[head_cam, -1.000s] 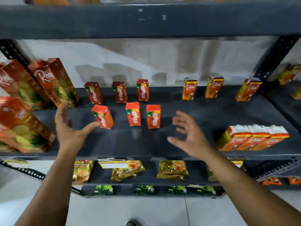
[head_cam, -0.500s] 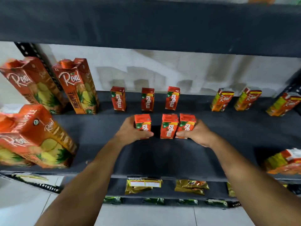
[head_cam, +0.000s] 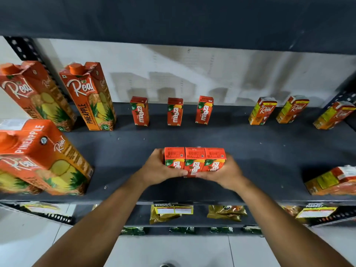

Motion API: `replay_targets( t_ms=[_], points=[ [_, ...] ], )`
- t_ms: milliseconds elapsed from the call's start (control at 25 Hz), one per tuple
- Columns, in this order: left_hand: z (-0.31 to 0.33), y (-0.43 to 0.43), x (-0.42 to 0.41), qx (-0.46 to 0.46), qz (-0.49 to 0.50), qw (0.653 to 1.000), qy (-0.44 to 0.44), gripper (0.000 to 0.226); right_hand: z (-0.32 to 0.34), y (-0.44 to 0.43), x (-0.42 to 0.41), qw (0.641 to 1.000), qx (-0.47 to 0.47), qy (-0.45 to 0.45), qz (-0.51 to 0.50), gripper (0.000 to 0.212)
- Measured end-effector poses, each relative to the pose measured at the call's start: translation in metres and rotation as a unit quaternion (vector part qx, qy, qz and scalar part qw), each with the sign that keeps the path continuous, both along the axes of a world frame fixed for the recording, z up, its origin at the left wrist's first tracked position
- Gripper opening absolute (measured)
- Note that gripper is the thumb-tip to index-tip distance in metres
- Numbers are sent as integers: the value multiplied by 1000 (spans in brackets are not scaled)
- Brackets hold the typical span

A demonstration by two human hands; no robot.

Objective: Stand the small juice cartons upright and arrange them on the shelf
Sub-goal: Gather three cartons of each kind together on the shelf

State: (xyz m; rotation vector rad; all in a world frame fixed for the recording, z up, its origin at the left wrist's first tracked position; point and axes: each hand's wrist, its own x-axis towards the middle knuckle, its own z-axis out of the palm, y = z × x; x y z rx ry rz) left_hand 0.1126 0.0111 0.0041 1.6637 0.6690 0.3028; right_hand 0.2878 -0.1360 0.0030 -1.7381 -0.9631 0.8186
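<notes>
Three small red Maaza cartons (head_cam: 194, 159) stand upright, pressed side by side, on the dark shelf (head_cam: 260, 151) near its front. My left hand (head_cam: 159, 168) clasps the left carton of the row and my right hand (head_cam: 224, 172) clasps the right one, squeezing the three together. Three more small Maaza cartons (head_cam: 175, 111) stand apart in a row at the back. Small Real cartons (head_cam: 262, 110) stand at the back right.
Tall Real pineapple cartons (head_cam: 90, 97) stand at the back left, and another (head_cam: 42, 158) is at the front left. Small Real cartons (head_cam: 333, 181) lie on their sides at the front right edge. Packets (head_cam: 171, 212) sit on the lower shelf.
My hands went from open and apart to closing on the outer front cartons, then pushed the three together into one tight row.
</notes>
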Motion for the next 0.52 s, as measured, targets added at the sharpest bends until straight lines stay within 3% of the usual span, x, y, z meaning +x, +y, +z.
replay_targets(
  t_ms=[160,520],
  points=[
    [5,-16,-22,3,-24,999,-26,35,-5,-11,-16,1000,-13,-7,-11,57],
    [3,-26,-39,2,-27,999,-22,39,8,-27,-36,998,-26,-60,19,50]
  ],
)
